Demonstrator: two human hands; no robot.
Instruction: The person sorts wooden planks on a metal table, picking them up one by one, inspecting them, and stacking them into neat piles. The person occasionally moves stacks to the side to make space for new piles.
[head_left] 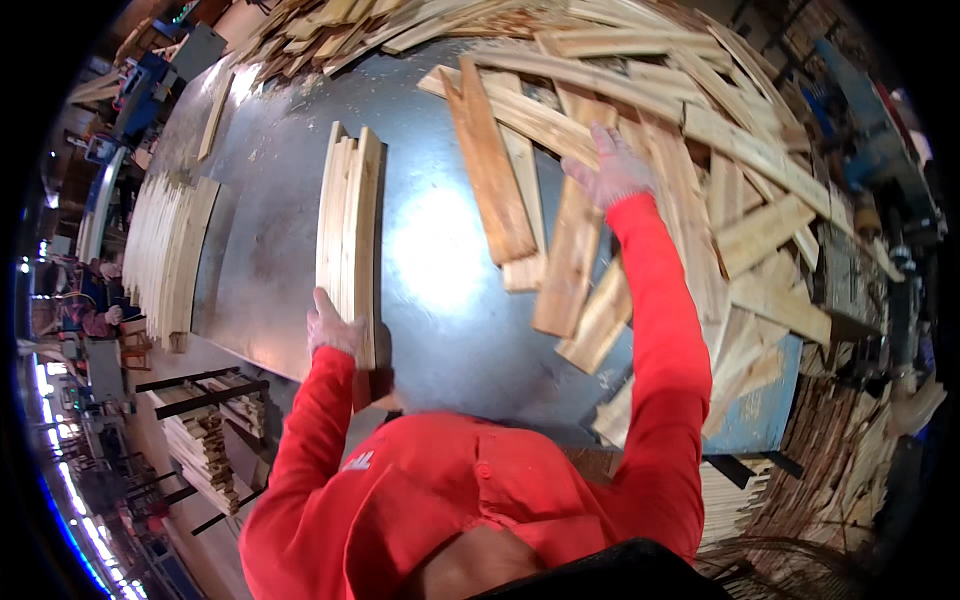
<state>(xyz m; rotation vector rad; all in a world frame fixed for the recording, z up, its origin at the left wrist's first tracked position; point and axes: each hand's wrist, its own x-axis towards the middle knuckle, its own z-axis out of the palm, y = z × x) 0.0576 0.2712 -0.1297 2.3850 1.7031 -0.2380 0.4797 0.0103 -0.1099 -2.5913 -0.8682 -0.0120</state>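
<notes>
One grey table [255, 260], two hands [333, 328] [618, 172], one bundle [345, 220] of perhaps four boards

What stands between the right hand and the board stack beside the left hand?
Loose boards, including a brown board, lie between the right hand and the stack. They lie low, so a path above them seems free.

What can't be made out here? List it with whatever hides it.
Head view:
- Right hand: palm hidden by its own back; grip unclear.
- Long, flat, pale wooden board: partly covered by the red fabric right sleeve.
- Heaped flat tan wooden strips: cut off by the top edge.
</notes>
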